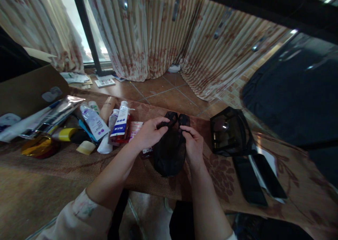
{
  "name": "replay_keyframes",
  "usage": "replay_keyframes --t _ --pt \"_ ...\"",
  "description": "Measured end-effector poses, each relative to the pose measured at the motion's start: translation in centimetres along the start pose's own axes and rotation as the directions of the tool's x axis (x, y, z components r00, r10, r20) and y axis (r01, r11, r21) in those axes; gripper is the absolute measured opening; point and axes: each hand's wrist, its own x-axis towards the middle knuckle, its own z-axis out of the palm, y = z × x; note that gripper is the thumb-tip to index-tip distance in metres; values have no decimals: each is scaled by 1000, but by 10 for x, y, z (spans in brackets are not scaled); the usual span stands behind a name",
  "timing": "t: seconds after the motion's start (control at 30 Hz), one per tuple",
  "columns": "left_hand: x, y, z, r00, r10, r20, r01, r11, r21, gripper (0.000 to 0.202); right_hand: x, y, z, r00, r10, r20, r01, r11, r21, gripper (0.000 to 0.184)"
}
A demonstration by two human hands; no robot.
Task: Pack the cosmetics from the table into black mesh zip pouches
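A black mesh pouch lies on the brown patterned table cover in front of me. My left hand pinches the pouch's upper left edge near its black loop handles. My right hand grips the pouch's upper right edge, fingers curled over it. Both hands hold the top of the pouch between them.
Left of the pouch lie several tubes and bottles, a yellow tube, foil packets and a cardboard box. A dark transparent bag with black straps lies to the right. Curtains hang behind.
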Motion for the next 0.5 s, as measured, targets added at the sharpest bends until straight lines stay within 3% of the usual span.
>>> replay_keyframes --t 0.5 --pt "0 1 -1 1000 -16 5 15 1000 23 35 -1 -1 1 1000 13 12 -13 1000 14 23"
